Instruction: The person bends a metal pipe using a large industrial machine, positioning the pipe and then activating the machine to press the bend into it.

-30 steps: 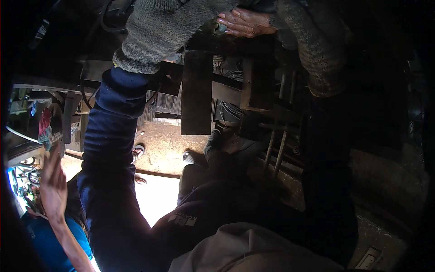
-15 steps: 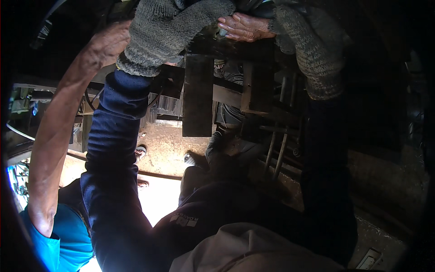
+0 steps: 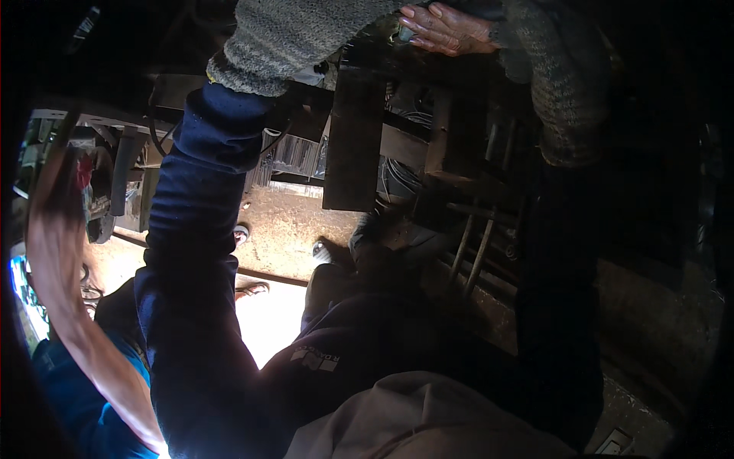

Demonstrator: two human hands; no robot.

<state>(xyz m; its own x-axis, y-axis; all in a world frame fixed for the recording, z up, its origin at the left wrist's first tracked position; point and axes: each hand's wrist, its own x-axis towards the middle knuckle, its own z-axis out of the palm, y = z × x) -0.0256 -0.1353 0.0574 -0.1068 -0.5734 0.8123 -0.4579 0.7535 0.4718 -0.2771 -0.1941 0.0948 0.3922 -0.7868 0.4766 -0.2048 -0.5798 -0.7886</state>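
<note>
My left hand (image 3: 306, 34), in a grey knitted glove, reaches up to the top edge, where its fingers run out of view. My right hand (image 3: 562, 84), gloved alike, is raised at the upper right; its fingers are lost in shadow. Between them a bare hand (image 3: 451, 29) lies with its fingers pointing left against a dark machine part. Its wrist passes behind my right glove, so its arm is hidden. A small pale rounded piece (image 3: 404, 34) shows at its fingertips. What my own hands touch cannot be made out.
A co-worker's bare forearm (image 3: 57, 260) is at the left, blurred, beside a blue shirt (image 3: 65, 398). Below my hands hang a dark flat bar (image 3: 354, 145) and a wooden block (image 3: 447, 145). Coiled cable (image 3: 401, 176) and metal rods (image 3: 478, 252) lie beyond. Sandalled feet (image 3: 241, 234) stand on the floor.
The co-worker's arm at the left has drawn back and down from beside my left glove. Both my gloves and the bare hand appear slightly higher and farther right in view.
</note>
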